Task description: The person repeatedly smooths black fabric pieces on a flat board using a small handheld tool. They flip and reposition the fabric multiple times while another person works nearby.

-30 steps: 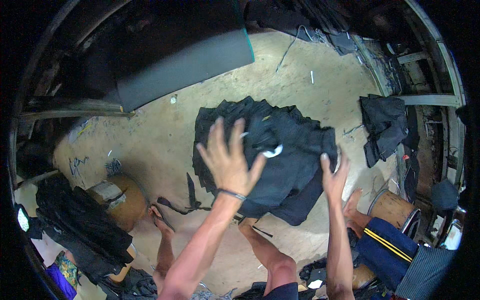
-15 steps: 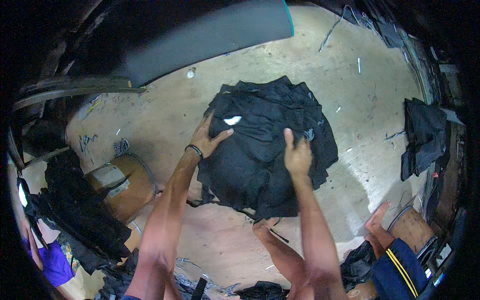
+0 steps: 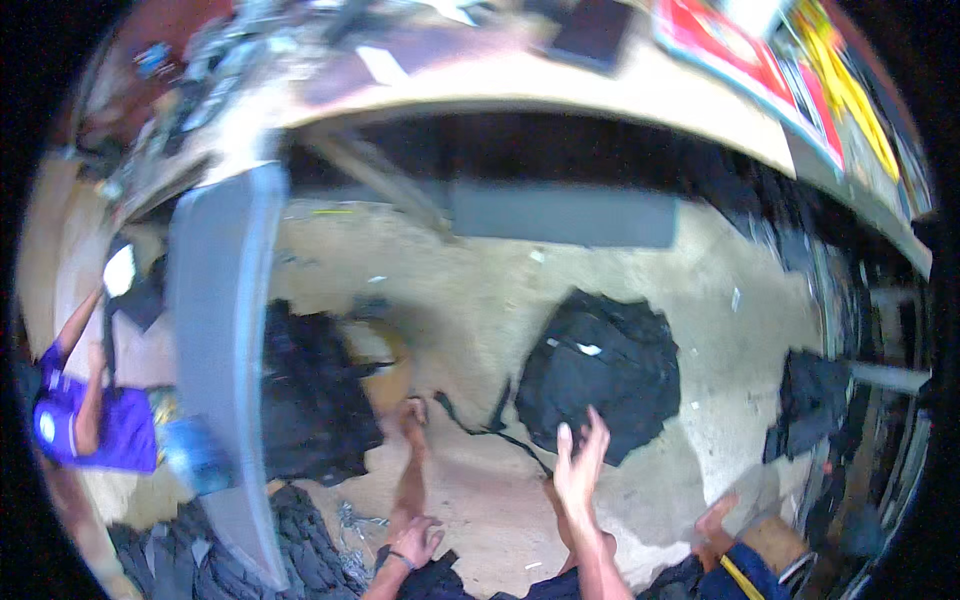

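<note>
A round stack of black cloth pieces [image 3: 610, 375], seemingly garments, lies on the floor a little right of the middle. A small white patch shows on its top. My right hand [image 3: 583, 465] is raised at the stack's near edge with fingers apart and nothing in them. Whether it touches the cloth I cannot tell. Lower and to the left, my left hand [image 3: 415, 541], with a dark band at the wrist, lies over my leg beside my bare foot [image 3: 413, 412], its fingers loosely stretched out and blurred. A dark strap [image 3: 490, 430] runs over the floor toward the stack.
A long table edge [image 3: 560, 100] crosses the far side. A grey-blue panel [image 3: 225, 330] stands at left, beside black cloth [image 3: 310, 400]. A person in purple [image 3: 120, 425] is at far left; another's bare foot [image 3: 715, 515] is at lower right. More black cloth [image 3: 810, 400] lies right.
Both hands have come off the black stack; the left has drawn back to my leg. The view has tilted up and shifted, bringing the table and the left panel into sight.
</note>
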`<state>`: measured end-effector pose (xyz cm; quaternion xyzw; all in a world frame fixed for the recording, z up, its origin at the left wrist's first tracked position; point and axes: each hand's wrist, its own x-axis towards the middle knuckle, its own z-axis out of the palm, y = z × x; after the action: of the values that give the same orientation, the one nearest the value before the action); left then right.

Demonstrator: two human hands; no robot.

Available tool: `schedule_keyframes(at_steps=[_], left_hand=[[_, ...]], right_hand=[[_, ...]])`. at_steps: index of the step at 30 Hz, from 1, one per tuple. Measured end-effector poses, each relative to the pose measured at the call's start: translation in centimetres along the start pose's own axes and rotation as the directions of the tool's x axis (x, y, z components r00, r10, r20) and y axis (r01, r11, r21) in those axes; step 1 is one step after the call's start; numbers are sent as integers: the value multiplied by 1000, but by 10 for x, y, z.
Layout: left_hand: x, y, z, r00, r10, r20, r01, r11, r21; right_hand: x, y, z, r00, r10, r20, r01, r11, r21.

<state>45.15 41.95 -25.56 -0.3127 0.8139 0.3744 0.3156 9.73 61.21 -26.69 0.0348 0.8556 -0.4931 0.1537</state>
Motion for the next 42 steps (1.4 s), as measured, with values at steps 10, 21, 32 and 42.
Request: schedule_keyframes(at_steps=[10, 21, 32, 42], left_hand=[[-4, -130, -335, 613, 248, -750, -45, 959, 281], [118, -95, -461, 728, 325, -604, 43, 857, 513], [-14, -95, -415, 840, 488, 235, -534, 673, 512], [-147, -29, -368, 404, 696, 593, -889, 453, 73]], right_hand=[[-170, -417, 98, 726, -553, 409, 664, 719, -206], [-180, -417, 110, 906, -403, 127, 422, 872, -247], [-290, -255, 27, 933, 318, 167, -158, 780, -605], [-326, -333, 89, 291, 222, 931, 422, 843, -333]])
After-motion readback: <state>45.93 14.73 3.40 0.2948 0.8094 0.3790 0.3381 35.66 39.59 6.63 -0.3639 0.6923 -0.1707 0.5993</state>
